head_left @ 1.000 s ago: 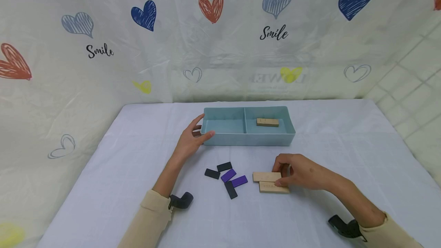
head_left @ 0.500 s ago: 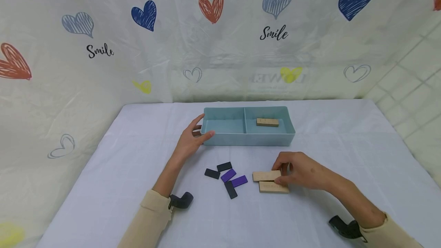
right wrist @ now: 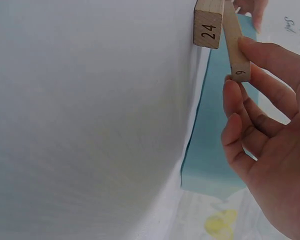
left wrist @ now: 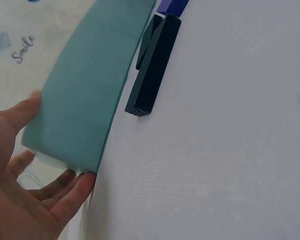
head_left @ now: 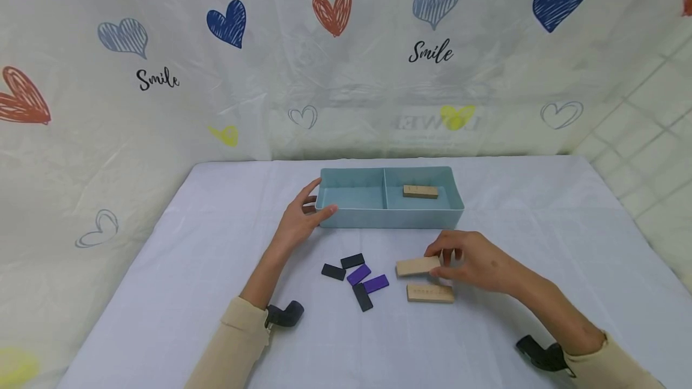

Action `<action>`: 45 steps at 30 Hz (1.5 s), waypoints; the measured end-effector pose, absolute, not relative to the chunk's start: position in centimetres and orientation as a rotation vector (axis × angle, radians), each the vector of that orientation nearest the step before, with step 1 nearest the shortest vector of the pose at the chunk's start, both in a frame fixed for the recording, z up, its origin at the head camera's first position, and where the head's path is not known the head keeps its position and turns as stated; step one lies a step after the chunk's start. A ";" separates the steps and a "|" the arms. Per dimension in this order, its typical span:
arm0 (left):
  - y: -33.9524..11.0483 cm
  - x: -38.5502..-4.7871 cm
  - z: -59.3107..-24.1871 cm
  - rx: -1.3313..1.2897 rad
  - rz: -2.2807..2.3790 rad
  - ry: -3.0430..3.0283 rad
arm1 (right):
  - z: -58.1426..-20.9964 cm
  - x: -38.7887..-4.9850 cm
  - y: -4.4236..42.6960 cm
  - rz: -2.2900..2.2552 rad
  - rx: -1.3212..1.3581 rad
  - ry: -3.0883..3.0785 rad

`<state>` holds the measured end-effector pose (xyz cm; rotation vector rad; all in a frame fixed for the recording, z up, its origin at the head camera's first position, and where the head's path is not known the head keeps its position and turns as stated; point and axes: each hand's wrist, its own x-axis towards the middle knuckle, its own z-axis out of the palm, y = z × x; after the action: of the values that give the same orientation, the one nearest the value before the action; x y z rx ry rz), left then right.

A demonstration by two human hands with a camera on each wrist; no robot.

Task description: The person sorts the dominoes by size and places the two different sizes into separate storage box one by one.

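Observation:
My left hand (head_left: 298, 221) holds the left end of a light blue two-compartment tray (head_left: 389, 219), thumb at the front rim and fingers round the end wall. My right hand (head_left: 476, 260) pinches one end of a pale wooden block (head_left: 416, 266) between thumb and fingers. The held block's end, in the right wrist view, bears a digit, 6 or 9. Nearer the person lies a second wooden block (head_left: 430, 293), marked 24 on its end (right wrist: 208, 30). A third wooden block (head_left: 420, 191) lies in the tray's right compartment.
Several dark blocks (head_left: 363, 298) and purple blocks (head_left: 375, 284) lie loosely grouped on the white tablecloth (head_left: 259, 197), between the forearms. A sheet printed with hearts (head_left: 331, 12) hangs behind the table.
My right hand has moved the pinched wooden block away from the person and slightly tilted it, so a gap now shows between it and the second block. The left hand stays at the tray.

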<state>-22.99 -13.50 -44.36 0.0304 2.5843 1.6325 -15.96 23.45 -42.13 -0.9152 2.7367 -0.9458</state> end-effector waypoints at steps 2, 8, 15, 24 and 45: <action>-13.5 -23.0 -44.4 0.034 1.633 2.585 | -42.0 -16.0 23.5 -0.961 -0.914 2.742; -13.6 -23.0 -44.4 0.032 1.635 2.579 | -41.6 -16.1 23.5 -0.995 -0.899 2.787; -13.6 -23.1 -44.4 0.038 1.632 2.584 | -41.5 -16.3 23.3 -1.039 -0.931 2.879; -13.5 -23.0 -44.4 0.025 1.638 2.575 | -41.5 -16.7 23.3 -1.082 -0.952 2.958; -13.6 -23.0 -44.3 0.018 1.626 2.586 | -41.0 -17.4 23.2 -1.204 -0.904 3.166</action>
<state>-23.04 -13.56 -44.27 0.0179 2.5859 1.6261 -17.41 23.22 -41.05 -0.9038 3.1658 -1.2041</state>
